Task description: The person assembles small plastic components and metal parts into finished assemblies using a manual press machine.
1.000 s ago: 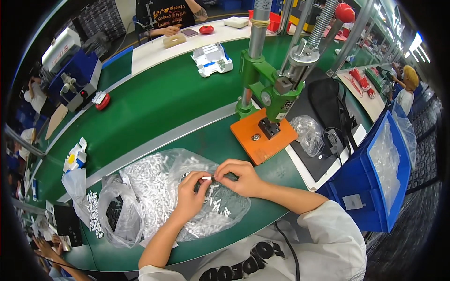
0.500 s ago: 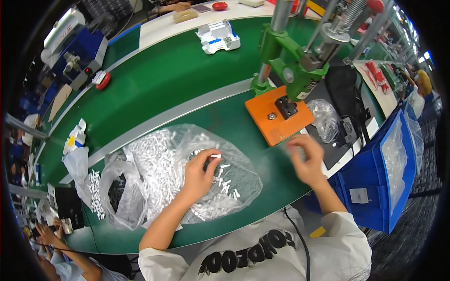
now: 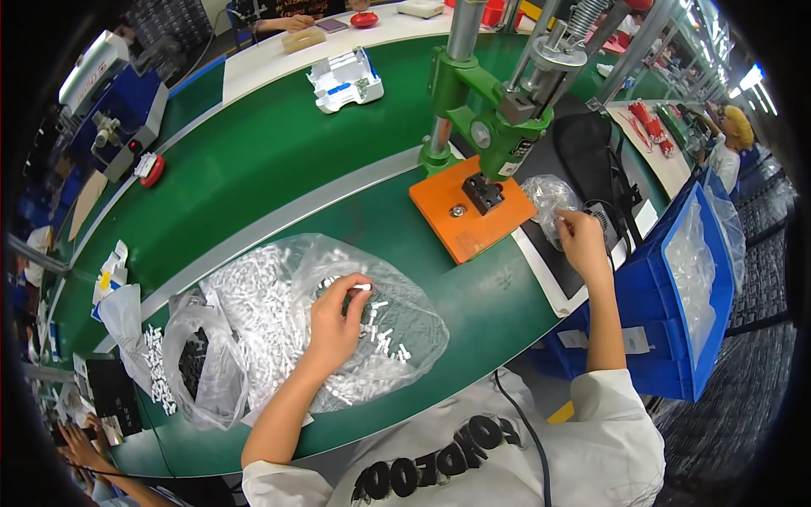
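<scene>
My left hand (image 3: pixel 336 319) is above a large clear plastic bag (image 3: pixel 422 329) spread on the green bench. Between its thumb and forefinger is a small white plastic piece (image 3: pixel 361 287). Many similar white pieces (image 3: pixel 262 296) lie in and on the bag. Over at the right, my right hand (image 3: pixel 585 242) reaches to a small clear plastic bag (image 3: pixel 545 193) beside the press, its fingertips closed at the bag's edge. Whatever is in those fingertips is too small to make out. Left of that bag stands a green hand press (image 3: pixel 498 127) with a black metal fixture (image 3: pixel 483 193) on its orange base (image 3: pixel 460 232).
A blue crate (image 3: pixel 667 313) lined with plastic stands at the right, below a black bag (image 3: pixel 583 148). Another open clear bag (image 3: pixel 228 372) and loose white pieces (image 3: pixel 158 372) are at the left. A white casing (image 3: pixel 345 80) lies on the far green belt (image 3: pixel 279 144).
My right hand has moved right, from in front of the orange base to the small clear bag. My left hand still holds the white piece over the large bag. The whole view has shifted slightly.
</scene>
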